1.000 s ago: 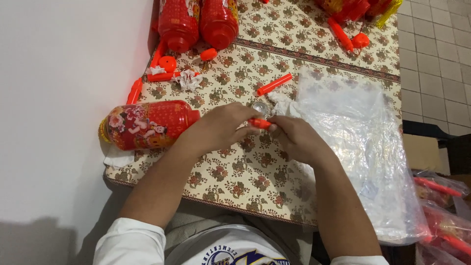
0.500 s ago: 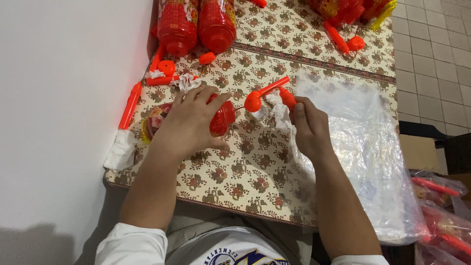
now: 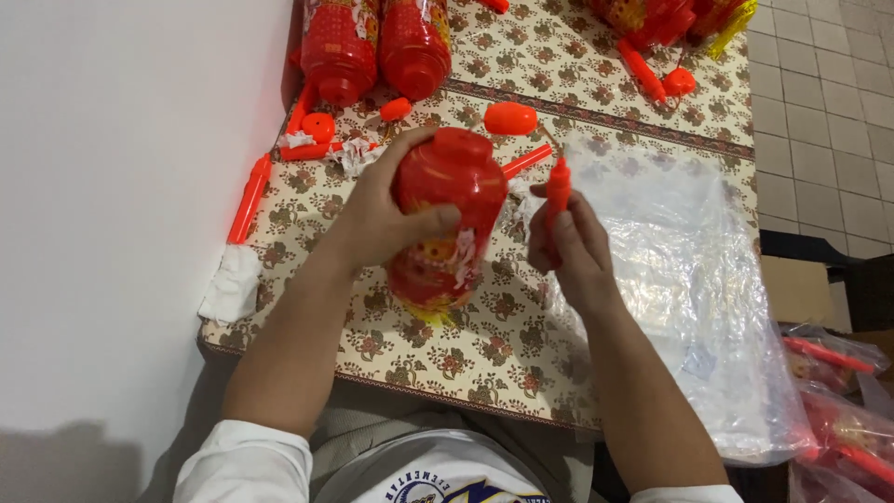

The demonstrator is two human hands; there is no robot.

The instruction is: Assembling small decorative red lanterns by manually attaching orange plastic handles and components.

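Observation:
My left hand (image 3: pixel 386 219) grips a red lantern (image 3: pixel 445 219) with flower print and holds it upright over the patterned table (image 3: pixel 466 354), its yellow tassel end pointing down. My right hand (image 3: pixel 568 247) pinches a slim orange stick (image 3: pixel 558 191) just to the right of the lantern. An orange oval cap (image 3: pixel 509 118) lies on the table beyond the lantern's top, and another orange stick (image 3: pixel 527 160) lies behind it.
Two more red lanterns (image 3: pixel 377 42) stand at the far edge. Orange sticks and caps (image 3: pixel 307 130) lie at the left by the white wall. A clear plastic bag (image 3: pixel 689 279) covers the table's right side. More bagged red pieces (image 3: pixel 838 391) sit at the lower right.
My left hand picked the lantern up off the table and turned it upright. My right hand lifted the orange stick beside it.

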